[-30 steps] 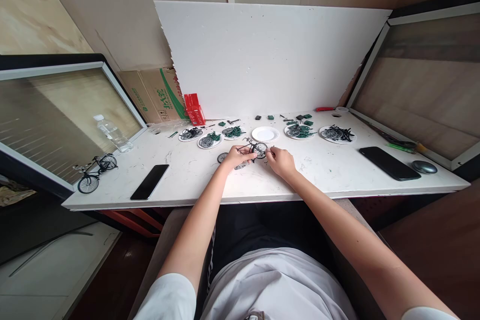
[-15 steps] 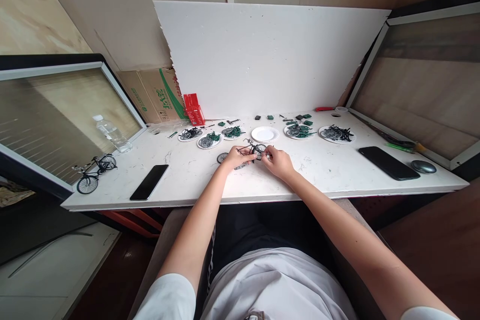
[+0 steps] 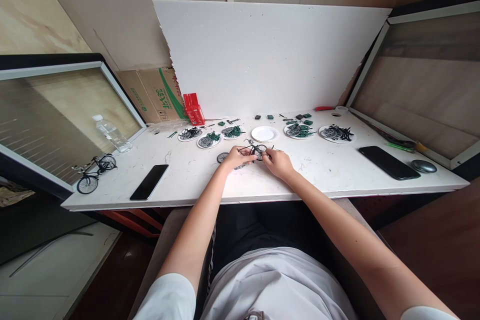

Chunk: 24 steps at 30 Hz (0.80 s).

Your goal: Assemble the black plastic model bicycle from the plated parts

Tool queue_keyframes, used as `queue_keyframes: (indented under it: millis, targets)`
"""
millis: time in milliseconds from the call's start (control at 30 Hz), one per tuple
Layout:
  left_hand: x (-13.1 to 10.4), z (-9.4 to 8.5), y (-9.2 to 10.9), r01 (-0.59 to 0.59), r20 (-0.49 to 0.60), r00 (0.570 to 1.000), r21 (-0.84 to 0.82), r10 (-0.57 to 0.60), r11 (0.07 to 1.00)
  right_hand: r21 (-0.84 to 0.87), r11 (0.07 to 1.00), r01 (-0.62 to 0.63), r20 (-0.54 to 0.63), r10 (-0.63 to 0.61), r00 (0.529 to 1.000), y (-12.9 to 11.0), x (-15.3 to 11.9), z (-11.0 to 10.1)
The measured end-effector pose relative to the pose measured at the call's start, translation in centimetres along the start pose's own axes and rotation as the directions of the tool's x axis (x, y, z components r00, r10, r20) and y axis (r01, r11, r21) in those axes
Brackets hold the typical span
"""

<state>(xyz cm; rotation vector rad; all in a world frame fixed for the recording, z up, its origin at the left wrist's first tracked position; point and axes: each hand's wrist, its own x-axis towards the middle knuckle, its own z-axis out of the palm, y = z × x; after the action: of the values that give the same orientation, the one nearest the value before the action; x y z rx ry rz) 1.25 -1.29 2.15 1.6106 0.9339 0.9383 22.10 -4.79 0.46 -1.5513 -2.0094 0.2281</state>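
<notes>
Both of your hands meet over the middle of the white table [image 3: 337,170]. Your left hand [image 3: 234,157] has its fingers closed on a small, partly built model bicycle [image 3: 254,149], held just above the tabletop. Your right hand [image 3: 276,161] pinches at the bicycle's wheel end, fingertips drawn together. An empty paper plate [image 3: 265,133] lies just behind. A loose wheel [image 3: 222,157] lies beside your left hand.
</notes>
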Motion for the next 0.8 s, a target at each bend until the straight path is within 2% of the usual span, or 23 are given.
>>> queue_keyframes:
  millis: [400, 800]
  targets:
    - [0.37, -0.16, -0.56, -0.009, 0.02, 1.0, 0.022, 0.008, 1.0, 0.058, 0.998, -0.003, -0.019, 0.004, 1.0, 0.31, 0.13, 0.37]
    - [0.24, 0.07, -0.09, -0.013, 0.008, 1.0, -0.005, 0.013, 1.0, 0.118, 0.993, 0.011, -0.047, -0.006, 0.999, 0.59, 0.35, 0.47]
